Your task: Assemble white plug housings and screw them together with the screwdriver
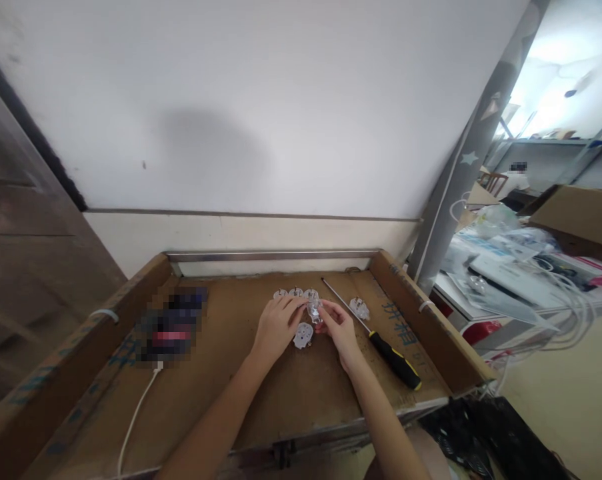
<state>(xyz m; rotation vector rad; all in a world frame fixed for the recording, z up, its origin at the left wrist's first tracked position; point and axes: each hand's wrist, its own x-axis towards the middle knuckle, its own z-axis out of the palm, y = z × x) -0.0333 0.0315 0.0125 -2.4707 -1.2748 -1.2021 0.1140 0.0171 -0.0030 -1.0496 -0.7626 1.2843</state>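
While the left hand [279, 325] and right hand [339, 327] pinch one clear piece [315, 311], work looks partway; three discs [295, 292] toward eleven o'clock may be finished or waiting.

The piece [315, 311] I hold is glossy clear plastic; my surface [301, 393] is matt cardboard, my screwdriver shaft [346, 306] smooth metal.
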